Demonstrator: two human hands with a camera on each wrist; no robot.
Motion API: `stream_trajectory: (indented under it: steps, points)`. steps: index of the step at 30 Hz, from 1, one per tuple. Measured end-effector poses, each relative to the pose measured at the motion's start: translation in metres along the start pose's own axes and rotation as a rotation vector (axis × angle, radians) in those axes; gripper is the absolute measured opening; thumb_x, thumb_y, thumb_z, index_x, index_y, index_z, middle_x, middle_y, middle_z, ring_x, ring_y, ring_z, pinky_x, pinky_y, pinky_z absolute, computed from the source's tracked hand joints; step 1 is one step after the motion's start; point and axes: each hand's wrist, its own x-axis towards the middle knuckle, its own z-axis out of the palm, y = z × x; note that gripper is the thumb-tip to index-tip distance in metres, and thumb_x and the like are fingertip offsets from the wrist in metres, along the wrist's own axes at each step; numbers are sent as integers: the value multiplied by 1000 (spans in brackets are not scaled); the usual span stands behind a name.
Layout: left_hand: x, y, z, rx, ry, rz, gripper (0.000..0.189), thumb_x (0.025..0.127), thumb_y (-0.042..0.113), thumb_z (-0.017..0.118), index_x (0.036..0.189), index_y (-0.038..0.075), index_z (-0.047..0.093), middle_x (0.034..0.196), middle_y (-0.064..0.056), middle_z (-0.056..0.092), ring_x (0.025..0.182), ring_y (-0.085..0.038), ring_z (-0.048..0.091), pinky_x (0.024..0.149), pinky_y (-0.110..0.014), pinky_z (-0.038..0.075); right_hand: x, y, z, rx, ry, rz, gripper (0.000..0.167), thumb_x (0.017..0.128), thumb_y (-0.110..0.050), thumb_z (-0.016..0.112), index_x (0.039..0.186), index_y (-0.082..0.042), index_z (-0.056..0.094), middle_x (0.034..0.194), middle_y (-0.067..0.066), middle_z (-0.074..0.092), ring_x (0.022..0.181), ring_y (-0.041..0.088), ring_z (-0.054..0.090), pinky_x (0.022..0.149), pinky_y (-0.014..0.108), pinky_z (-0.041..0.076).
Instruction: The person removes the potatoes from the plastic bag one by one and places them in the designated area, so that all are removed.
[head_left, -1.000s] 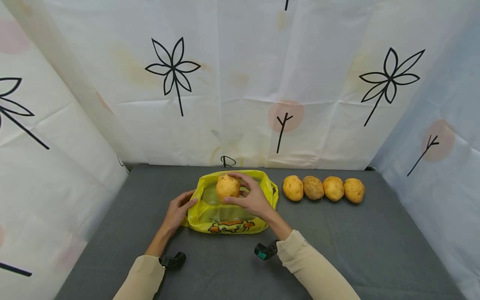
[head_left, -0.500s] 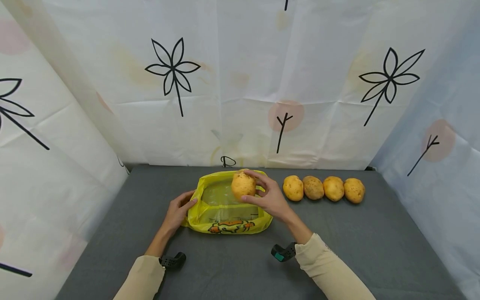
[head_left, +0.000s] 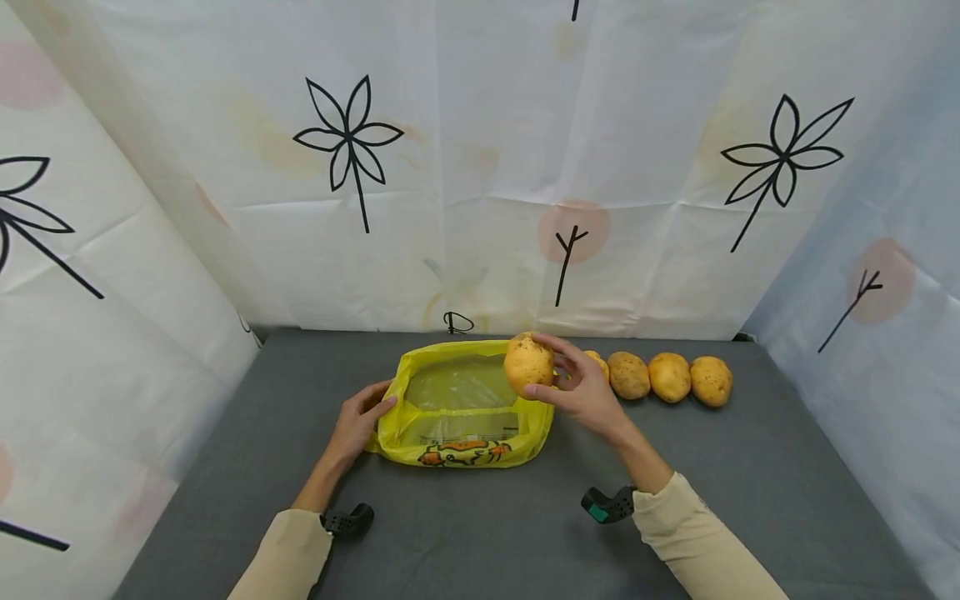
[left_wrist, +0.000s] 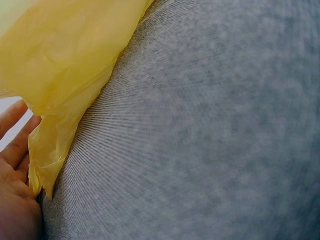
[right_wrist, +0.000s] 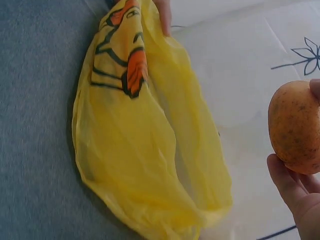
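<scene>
A yellow plastic bag (head_left: 457, 454) with an orange and black print lies on the grey table, its mouth spread wide. My left hand (head_left: 356, 423) pinches the bag's left rim, thumb on the near side; the left wrist view catches only part of that hand (left_wrist: 15, 175) beside the yellow plastic. Above the bag's right rim, a potato (head_left: 528, 367) is held between the thumb and fingers of my right hand (head_left: 588, 392). In the right wrist view this potato (right_wrist: 295, 127) is clear of the bag (right_wrist: 135, 155).
Several more potatoes (head_left: 670, 377) sit in a row right of the bag, the leftmost partly hidden behind my right hand. Patterned white cloth (head_left: 480, 167) hangs behind the grey table (head_left: 712, 483) and along both sides.
My right hand has carried the potato rightward, from over the middle of the bag's mouth to its right rim. My left hand has stayed at the left rim.
</scene>
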Motion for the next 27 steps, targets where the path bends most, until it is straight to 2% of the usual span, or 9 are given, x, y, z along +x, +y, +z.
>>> stream_trajectory:
  steps: [12, 17, 27]
  points:
    - [2, 0, 2, -12, -1, -26, 46, 105, 22, 60, 146, 2, 52, 142, -19, 55, 115, -16, 57, 89, -21, 47, -20, -3, -36, -83, 67, 12, 70, 91, 5, 72, 153, -5, 42, 155, 15, 36, 127, 22, 52, 91, 28, 54]
    - [3, 2, 1, 4, 3, -19, 46, 105, 25, 60, 146, 3, 54, 141, -17, 56, 117, -17, 56, 91, -21, 47, -26, -6, -51, -115, 110, 6, 69, 92, 6, 71, 153, -4, 42, 156, 17, 36, 127, 15, 51, 92, 25, 52]
    - [1, 0, 1, -14, -2, 6, 46, 104, 28, 62, 143, 4, 56, 139, -16, 58, 118, -20, 58, 91, -22, 48, -46, -14, -83, -164, 180, 27, 69, 94, 3, 69, 155, -5, 39, 157, 18, 32, 126, 8, 49, 91, 19, 50]
